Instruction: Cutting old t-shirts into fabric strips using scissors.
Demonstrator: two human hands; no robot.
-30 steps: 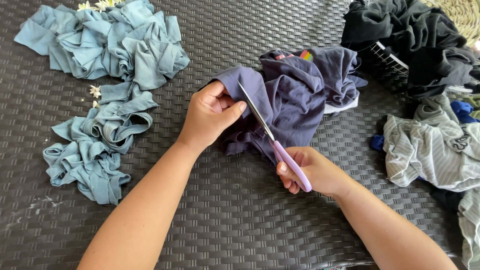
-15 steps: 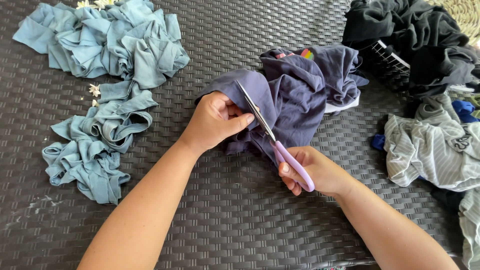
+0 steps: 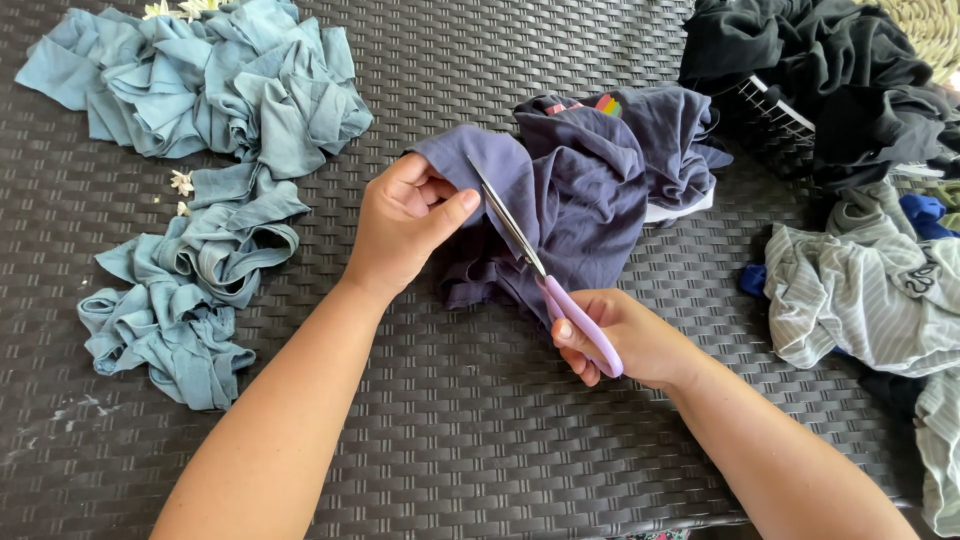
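Right hand (image 3: 622, 338) closed round the lilac handles of the scissors (image 3: 545, 275), blades lying across the navy garment (image 3: 575, 190). Left hand (image 3: 405, 225) pinches the garment's edge just left of the blades. Garment sits mid-table on dark woven table (image 3: 460, 420). Light-blue fabric strips (image 3: 200, 150) piled left; striped grey cloth (image 3: 865, 290) and black clothes (image 3: 830, 70) right.

Striped cloth (image 3: 860, 300) cut off right
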